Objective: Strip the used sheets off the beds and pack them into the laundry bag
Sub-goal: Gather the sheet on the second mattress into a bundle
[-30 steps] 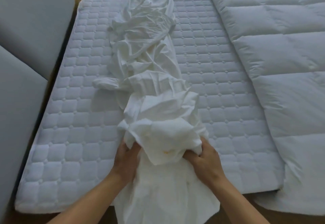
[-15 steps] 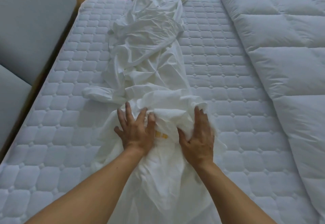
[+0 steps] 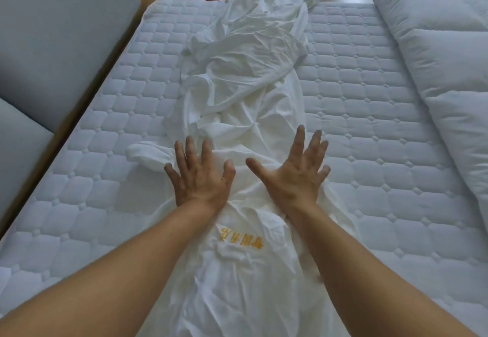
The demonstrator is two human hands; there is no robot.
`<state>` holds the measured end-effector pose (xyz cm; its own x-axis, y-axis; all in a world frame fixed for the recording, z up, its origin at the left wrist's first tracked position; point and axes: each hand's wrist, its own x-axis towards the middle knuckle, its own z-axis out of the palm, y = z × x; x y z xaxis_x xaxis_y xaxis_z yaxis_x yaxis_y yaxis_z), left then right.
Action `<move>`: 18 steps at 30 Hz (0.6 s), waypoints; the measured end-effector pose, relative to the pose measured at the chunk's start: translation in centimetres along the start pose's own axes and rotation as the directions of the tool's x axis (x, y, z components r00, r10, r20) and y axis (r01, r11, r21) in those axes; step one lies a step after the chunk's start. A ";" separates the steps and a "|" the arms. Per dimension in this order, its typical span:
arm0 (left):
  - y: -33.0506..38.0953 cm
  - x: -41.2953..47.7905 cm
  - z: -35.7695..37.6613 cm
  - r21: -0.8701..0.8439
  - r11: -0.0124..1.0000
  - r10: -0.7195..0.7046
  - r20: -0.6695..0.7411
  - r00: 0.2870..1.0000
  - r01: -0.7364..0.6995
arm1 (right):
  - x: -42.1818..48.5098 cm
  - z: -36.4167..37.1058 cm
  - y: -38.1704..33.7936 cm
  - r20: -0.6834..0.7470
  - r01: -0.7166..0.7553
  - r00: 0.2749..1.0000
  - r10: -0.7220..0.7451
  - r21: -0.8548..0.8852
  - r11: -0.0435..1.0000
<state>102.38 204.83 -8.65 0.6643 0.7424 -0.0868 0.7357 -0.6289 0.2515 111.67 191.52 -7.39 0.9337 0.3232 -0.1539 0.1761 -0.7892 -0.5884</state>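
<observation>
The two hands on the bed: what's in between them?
Only the crumpled white sheet fills the gap between the left hand and the right hand, both spread open over it. The head view shows this.

One sheet (image 3: 250, 59), one mattress (image 3: 105, 178), one duvet (image 3: 435, 46), two hands (image 3: 202, 178) (image 3: 295, 175)

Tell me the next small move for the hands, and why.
Probably gather a fresh handful: the left hand and right hand are open, fingers spread, over the sheet, which stretches in a long bunch up the mattress. Curl them in and drag it nearer.
</observation>
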 end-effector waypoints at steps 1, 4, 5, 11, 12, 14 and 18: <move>-0.4 1.5 0.2 0.002 0.999 -0.039 0.022 0.999 0.039 | 1.5 0.7 0.3 0.078 -0.054 0.995 0.058 -0.052 0.997; -2.0 5.6 0.7 -0.040 0.977 -0.204 0.130 0.970 0.211 | 3.8 2.9 1.8 0.215 -0.210 0.952 0.217 -0.055 0.976; -2.6 6.6 0.9 -0.082 0.958 -0.255 0.189 0.948 0.274 | 3.9 3.3 2.1 0.208 -0.206 0.953 0.219 -0.079 0.975; -1.0 7.4 0.2 -0.468 0.751 -0.305 0.379 0.874 0.465 | 4.4 3.3 4.1 0.156 -0.196 0.974 0.167 0.193 0.961; 0.0 6.7 -0.7 -0.574 0.640 -0.269 0.454 0.849 0.510 | 4.4 2.8 4.1 0.157 -0.201 0.974 0.163 0.271 0.941; 1.8 5.0 -3.2 -0.701 0.430 -0.214 0.532 0.819 0.568 | 3.8 1.2 3.5 0.105 -0.188 0.982 0.157 0.464 0.866; 4.5 1.4 -9.5 -0.850 0.302 -0.182 0.393 0.902 0.431 | 1.4 -3.6 1.2 -0.143 0.068 0.987 0.069 0.772 0.632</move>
<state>105.35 205.28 1.48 0.5172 0.6928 -0.5026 0.3964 0.3265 0.8580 114.34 189.15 -5.43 0.9786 0.1900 -0.0785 -0.0656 -0.0730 -0.9952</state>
